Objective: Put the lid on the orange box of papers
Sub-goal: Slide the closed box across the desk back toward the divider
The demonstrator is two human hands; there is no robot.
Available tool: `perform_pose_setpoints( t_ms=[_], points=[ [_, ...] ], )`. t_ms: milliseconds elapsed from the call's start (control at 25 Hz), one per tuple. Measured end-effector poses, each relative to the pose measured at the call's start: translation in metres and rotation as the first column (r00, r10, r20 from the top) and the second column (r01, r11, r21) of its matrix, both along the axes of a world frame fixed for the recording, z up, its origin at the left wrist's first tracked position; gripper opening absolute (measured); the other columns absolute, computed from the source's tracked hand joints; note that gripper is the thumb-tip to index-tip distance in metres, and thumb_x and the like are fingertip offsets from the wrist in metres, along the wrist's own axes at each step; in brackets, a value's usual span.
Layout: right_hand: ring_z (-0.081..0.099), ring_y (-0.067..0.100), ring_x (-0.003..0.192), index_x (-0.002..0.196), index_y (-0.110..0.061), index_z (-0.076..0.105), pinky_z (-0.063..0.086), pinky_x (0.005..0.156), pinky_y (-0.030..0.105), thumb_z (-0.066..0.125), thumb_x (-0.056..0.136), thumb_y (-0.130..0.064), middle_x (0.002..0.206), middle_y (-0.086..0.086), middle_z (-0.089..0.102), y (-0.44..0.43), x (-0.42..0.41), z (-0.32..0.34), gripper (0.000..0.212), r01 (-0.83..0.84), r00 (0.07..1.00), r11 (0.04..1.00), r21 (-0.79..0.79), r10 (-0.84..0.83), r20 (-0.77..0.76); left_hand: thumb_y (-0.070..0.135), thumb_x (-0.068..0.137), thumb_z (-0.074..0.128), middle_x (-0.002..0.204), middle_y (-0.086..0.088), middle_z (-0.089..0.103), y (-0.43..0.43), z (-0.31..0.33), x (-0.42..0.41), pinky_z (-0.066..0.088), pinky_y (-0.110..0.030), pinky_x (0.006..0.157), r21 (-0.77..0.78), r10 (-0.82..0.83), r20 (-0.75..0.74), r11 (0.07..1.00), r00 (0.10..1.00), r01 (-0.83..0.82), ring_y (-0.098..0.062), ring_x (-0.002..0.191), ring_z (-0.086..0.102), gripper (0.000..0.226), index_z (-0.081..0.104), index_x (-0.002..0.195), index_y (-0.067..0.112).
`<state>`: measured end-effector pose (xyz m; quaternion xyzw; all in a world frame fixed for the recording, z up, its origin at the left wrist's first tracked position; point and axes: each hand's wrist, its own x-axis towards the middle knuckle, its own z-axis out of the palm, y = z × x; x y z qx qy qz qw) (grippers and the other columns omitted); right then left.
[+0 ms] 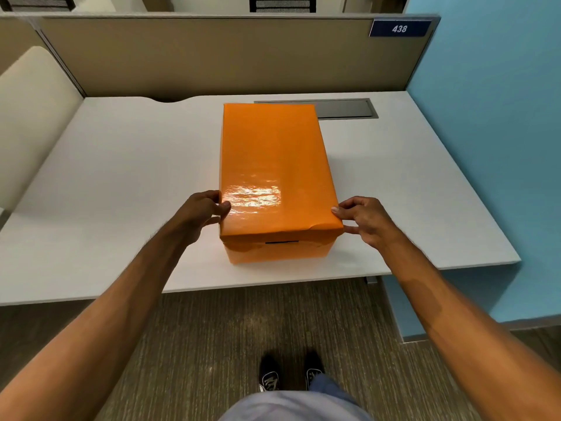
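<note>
A: We're looking down at the orange box (277, 253) sitting near the front edge of the surface (106, 177), and the lid (273, 165) is lying over it, covering the whole top.

B: We're seeing the left hand (202, 215) pinching the lid's near left corner, thumb on top and fingers down the side. The right hand (362, 218) is touching the near right corner with thumb and fingertips, loosely curled, more steadying than gripping.

A: The near edge isn't looking fully seated to us. A dark slot is showing on the front under the rim, and the skirt is wrinkling at both near corners.

B: So we'd be pressing both near corners down evenly, keeping the lid square so neither side is riding up, then running the palms back along the top.

A: Any writing? We're reading "438" on the blue plate (400, 28) on the partition (197, 56). Nothing legible on the box itself, and the papers are hidden.
</note>
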<state>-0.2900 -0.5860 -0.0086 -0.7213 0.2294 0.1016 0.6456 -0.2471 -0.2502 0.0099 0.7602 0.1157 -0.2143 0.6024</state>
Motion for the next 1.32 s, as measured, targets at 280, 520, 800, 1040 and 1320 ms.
perform_pose_setpoints(
  t_ms=[280, 520, 800, 1040, 1320],
  points=[
    [0.065, 0.02, 0.092, 0.117, -0.004, 0.063, 0.057, 0.067, 0.037, 0.073, 0.087, -0.019, 0.108, 0.007, 0.066, 0.002, 0.002, -0.002, 0.035, -0.052, 0.999, 0.997, -0.048, 0.051, -0.003, 0.013, 0.099, 0.051, 0.133, -0.006, 0.06, 0.005, -0.012, -0.004, 0.045, -0.042, 0.093, -0.04, -0.01, -0.036, 0.999, 0.999, 0.008, -0.027, 0.118, 0.056, 0.041, 0.05, 0.14, 0.013],
    [0.064, 0.027, 0.101, 0.121, -0.009, 0.06, 0.057, 0.078, 0.046, 0.072, 0.088, -0.019, 0.113, 0.006, 0.065, 0.004, 0.0, -0.005, 0.036, -0.03, 1.0, 1.0, -0.01, 0.03, -0.001, 0.015, 0.099, 0.052, 0.132, -0.006, 0.059, 0.004, -0.016, -0.005, 0.047, -0.043, 0.092, -0.054, 0.0, -0.023, 0.999, 1.0, -0.001, -0.027, 0.117, 0.056, 0.041, 0.049, 0.14, 0.015],
    [0.064, 0.027, 0.103, 0.122, -0.016, 0.059, 0.055, 0.077, 0.038, 0.065, 0.093, -0.025, 0.111, 0.003, 0.067, 0.004, 0.014, -0.004, 0.031, -0.018, 1.0, 0.998, 0.068, 0.017, 0.026, 0.024, 0.09, 0.065, 0.134, -0.006, 0.058, 0.007, -0.018, 0.013, 0.046, -0.05, 0.101, -0.168, 0.079, -0.043, 0.982, 0.996, -0.085, -0.029, 0.12, 0.056, 0.056, 0.044, 0.142, 0.017],
    [0.066, 0.024, 0.096, 0.115, -0.015, 0.062, 0.055, 0.072, 0.035, 0.063, 0.094, -0.03, 0.105, 0.003, 0.069, 0.004, 0.066, -0.002, 0.026, -0.028, 0.999, 0.998, 0.057, 0.026, 0.041, 0.043, 0.095, 0.053, 0.139, -0.008, 0.054, -0.005, -0.012, 0.051, 0.037, -0.056, 0.109, -0.127, 0.078, 0.003, 0.989, 0.997, -0.077, -0.031, 0.127, 0.05, 0.058, 0.042, 0.144, 0.014],
    [0.066, 0.026, 0.104, 0.123, -0.015, 0.062, 0.055, 0.084, 0.041, 0.065, 0.092, -0.035, 0.115, 0.005, 0.069, 0.0, 0.156, -0.005, 0.037, -0.08, 0.995, 0.997, 0.013, 0.079, 0.063, 0.045, 0.095, 0.053, 0.121, -0.002, 0.063, -0.013, -0.008, 0.125, 0.039, -0.053, 0.107, -0.093, 0.093, 0.01, 0.992, 0.996, -0.091, -0.027, 0.116, 0.057, 0.046, 0.052, 0.13, 0.015]
  ],
)
